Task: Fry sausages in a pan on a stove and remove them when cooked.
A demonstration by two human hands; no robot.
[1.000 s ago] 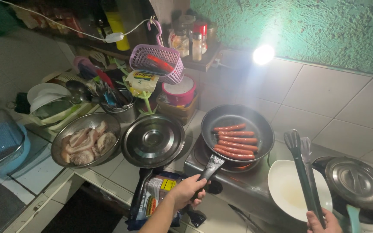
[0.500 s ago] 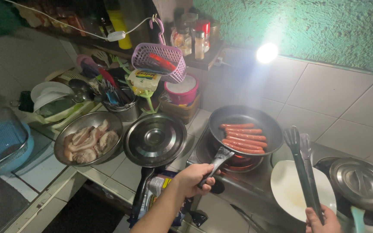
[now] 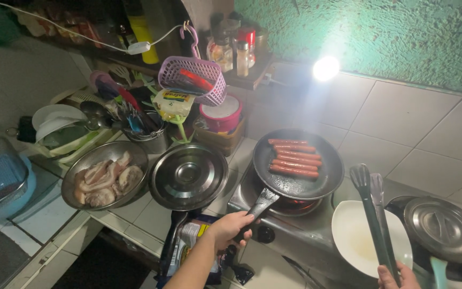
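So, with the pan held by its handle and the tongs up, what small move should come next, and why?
Probably lower the tongs in the right hand toward the sausages and turn them. The left hand already steadies the frying pan by its handle on the burner, and the sausages lie side by side in it.

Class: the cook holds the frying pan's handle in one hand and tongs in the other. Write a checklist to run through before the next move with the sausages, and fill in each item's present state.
1. Left hand grips the frying pan handle: ok.
2. Right hand holds the tongs, tips up and clear of the food: ok.
3. Frying pan sits on the burner: ok.
4. Sausages lie in a single row at the far side of the pan: ok.
5. White bowl beside the stove is within reach, nothing in it: ok.
6. Flame level under the pan: cannot tell, only a reddish glow shows.
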